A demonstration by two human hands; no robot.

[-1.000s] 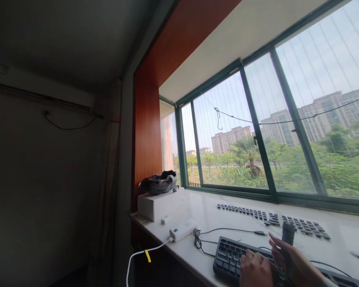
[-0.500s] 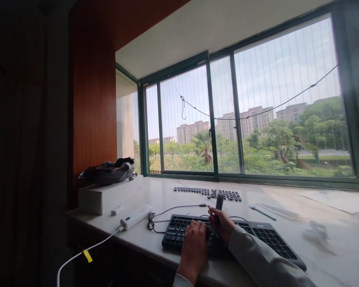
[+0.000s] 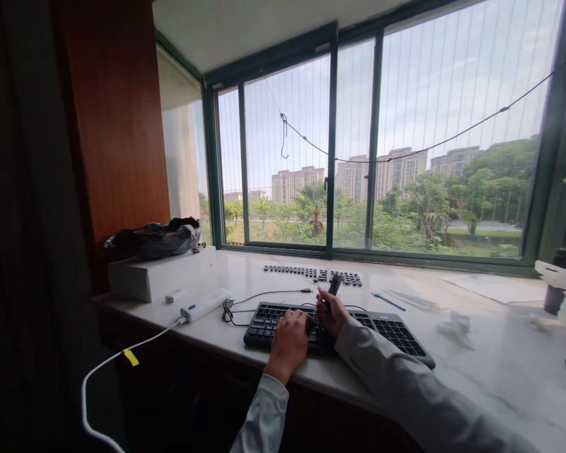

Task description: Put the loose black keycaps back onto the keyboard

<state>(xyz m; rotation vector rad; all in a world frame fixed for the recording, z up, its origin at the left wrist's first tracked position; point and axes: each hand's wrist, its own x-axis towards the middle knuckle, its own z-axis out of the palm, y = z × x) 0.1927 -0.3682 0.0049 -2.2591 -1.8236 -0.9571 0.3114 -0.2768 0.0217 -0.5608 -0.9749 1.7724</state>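
Observation:
A black keyboard lies at the table's front edge; its right part shows a grid of bare sockets without keycaps, while keycaps sit on its left end. My left hand rests on the keyboard's left half, fingers bent down over the keys. Just right of it, my right hand is closed around a dark-handled tool held upright over the keyboard's middle. The tool's lower end is hidden behind my fingers, so its kind does not show. Loose black keycaps are laid out in rows behind the keyboard.
On the left, a white power strip with a cable lies near a white box bearing a dark bag. A thin blue stick and a crumpled clear plastic piece lie on the right. Windows close off the back.
The camera view has tilted down and turned slightly right, showing more of the table's right side. Both hands stay on the keyboard, and the right still grips the dark-handled tool.

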